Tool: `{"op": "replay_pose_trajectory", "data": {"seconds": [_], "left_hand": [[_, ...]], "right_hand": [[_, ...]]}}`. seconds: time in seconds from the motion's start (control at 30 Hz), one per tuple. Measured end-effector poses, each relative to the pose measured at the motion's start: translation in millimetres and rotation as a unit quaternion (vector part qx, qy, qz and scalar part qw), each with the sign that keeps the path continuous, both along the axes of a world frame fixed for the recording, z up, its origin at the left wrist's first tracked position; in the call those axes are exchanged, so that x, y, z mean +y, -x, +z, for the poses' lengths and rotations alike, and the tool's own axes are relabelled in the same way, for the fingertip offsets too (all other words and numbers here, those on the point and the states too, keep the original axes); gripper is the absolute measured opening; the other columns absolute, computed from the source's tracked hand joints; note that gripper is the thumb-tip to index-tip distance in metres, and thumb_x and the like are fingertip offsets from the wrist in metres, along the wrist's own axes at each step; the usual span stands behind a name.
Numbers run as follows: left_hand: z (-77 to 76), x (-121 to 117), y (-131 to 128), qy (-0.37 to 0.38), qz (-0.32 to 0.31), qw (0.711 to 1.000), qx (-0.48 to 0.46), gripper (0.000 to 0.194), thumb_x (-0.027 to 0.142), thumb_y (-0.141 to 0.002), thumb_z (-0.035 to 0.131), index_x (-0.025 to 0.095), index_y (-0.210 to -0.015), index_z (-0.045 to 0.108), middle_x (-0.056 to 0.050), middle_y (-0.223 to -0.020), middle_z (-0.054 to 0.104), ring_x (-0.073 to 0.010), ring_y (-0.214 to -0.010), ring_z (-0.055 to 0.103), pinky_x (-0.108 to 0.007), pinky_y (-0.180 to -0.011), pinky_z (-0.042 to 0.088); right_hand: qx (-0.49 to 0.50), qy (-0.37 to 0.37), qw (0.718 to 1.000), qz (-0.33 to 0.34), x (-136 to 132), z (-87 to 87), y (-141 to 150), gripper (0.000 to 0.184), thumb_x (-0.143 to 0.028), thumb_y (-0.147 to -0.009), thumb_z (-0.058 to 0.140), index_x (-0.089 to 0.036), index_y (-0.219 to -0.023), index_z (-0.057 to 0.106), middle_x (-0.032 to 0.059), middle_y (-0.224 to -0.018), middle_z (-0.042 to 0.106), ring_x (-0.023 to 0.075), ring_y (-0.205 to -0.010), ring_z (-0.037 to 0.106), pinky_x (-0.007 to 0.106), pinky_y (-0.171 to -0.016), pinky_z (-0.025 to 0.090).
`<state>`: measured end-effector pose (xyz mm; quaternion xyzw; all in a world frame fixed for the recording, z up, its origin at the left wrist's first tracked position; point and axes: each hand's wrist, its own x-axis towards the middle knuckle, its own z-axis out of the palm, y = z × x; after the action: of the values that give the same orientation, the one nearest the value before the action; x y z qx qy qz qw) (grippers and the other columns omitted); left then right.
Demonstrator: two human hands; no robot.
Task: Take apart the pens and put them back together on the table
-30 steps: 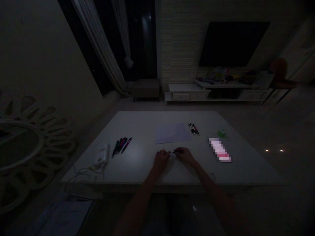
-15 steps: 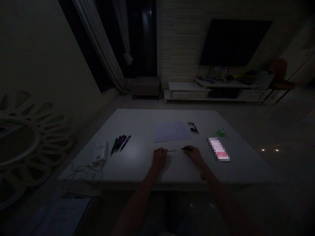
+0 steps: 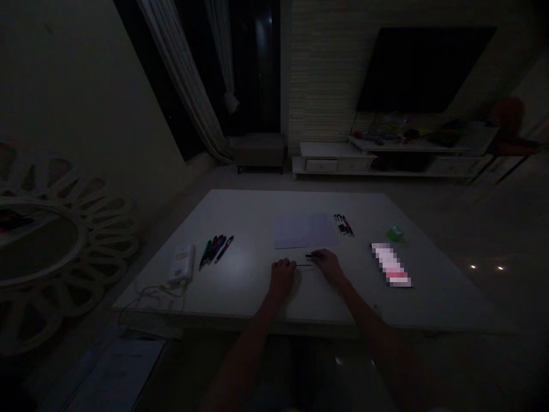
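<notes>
My left hand rests low over the white table, its fingers closed on a thin dark rod that looks like a pen refill. The rod sticks out to the right; its other end is hidden in the fingers. Close by on the right, my right hand pinches a short dark pen part, whose tip points left, just above the rod's free end. In the dim light I cannot tell whether the two touch. Behind both hands lies a white paper sheet.
Several pens lie on the left, beside a white power adapter with cables. More pens sit right of the paper. A green tape dispenser and a lit phone are at the right.
My right hand has moved left with the dark pen part, closing the gap to the rod. My left hand keeps its hold. The view has shifted slightly.
</notes>
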<state>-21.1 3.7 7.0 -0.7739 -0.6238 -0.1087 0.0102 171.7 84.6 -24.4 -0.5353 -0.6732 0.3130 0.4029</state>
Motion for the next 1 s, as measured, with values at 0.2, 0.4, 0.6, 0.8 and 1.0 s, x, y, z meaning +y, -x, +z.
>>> {"op": "replay_pose_trajectory", "data": {"seconds": [0.2, 0.4, 0.6, 0.8, 1.0], "left_hand": [[-1.3, -1.2, -0.4, -0.009, 0.005, 1.000, -0.004, 0.022, 0.016, -0.090, 0.042, 0.021, -0.106, 0.056, -0.007, -0.101, 0.055, -0.0211, -0.097, 0.049, -0.036, -0.084, 0.033], [-2.9, 0.7, 0.3, -0.007, 0.004, 1.000, 0.000, 0.023, 0.014, -0.090, 0.041, 0.021, -0.105, 0.056, -0.007, -0.101, 0.056, -0.0208, -0.095, 0.049, -0.036, -0.082, 0.034], [-2.9, 1.3, 0.5, -0.005, -0.002, 1.000, 0.004, 0.023, 0.015, -0.090, 0.040, 0.021, -0.105, 0.056, -0.007, -0.102, 0.055, -0.0208, -0.095, 0.049, -0.036, -0.081, 0.034], [-1.5, 0.4, 0.6, -0.001, -0.004, 1.000, 0.000, 0.024, 0.013, -0.089, 0.041, 0.021, -0.107, 0.056, -0.007, -0.102, 0.055, -0.0211, -0.096, 0.049, -0.036, -0.082, 0.035], [-1.7, 1.0, 0.3, -0.003, -0.009, 1.000, -0.001, 0.023, 0.013, -0.089, 0.042, 0.022, -0.104, 0.057, -0.007, -0.101, 0.055, -0.0206, -0.096, 0.049, -0.035, -0.082, 0.035]], "right_hand": [[-0.050, -0.045, 0.998, 0.005, 2.7, -8.5, 2.2, 0.019, -0.032, -0.075, 0.060, -0.022, -0.085, 0.071, 0.0050, -0.087, 0.070, 0.0207, -0.088, 0.061, 0.034, -0.085, 0.046], [-0.039, -0.098, 0.994, -0.021, -9.4, -3.3, -0.6, 0.025, -0.036, -0.081, 0.055, -0.019, -0.090, 0.071, 0.0089, -0.094, 0.067, 0.0220, -0.095, 0.056, 0.036, -0.087, 0.044], [-0.073, -0.119, 0.989, 0.045, -29.5, 5.7, 7.8, 0.018, -0.036, -0.078, 0.061, -0.022, -0.083, 0.071, 0.0085, -0.097, 0.064, 0.0225, -0.099, 0.053, 0.038, -0.088, 0.042], [-0.080, -0.108, 0.991, 0.019, -32.5, 6.1, -11.2, 0.017, -0.032, -0.080, 0.058, -0.020, -0.081, 0.070, 0.0089, -0.095, 0.063, 0.0225, -0.097, 0.052, 0.037, -0.085, 0.041], [-0.132, -0.072, 0.988, -0.036, -23.2, -0.9, -15.0, 0.018, -0.034, -0.077, 0.060, -0.020, -0.077, 0.072, 0.0086, -0.089, 0.062, 0.0229, -0.091, 0.052, 0.035, -0.080, 0.042]]}}
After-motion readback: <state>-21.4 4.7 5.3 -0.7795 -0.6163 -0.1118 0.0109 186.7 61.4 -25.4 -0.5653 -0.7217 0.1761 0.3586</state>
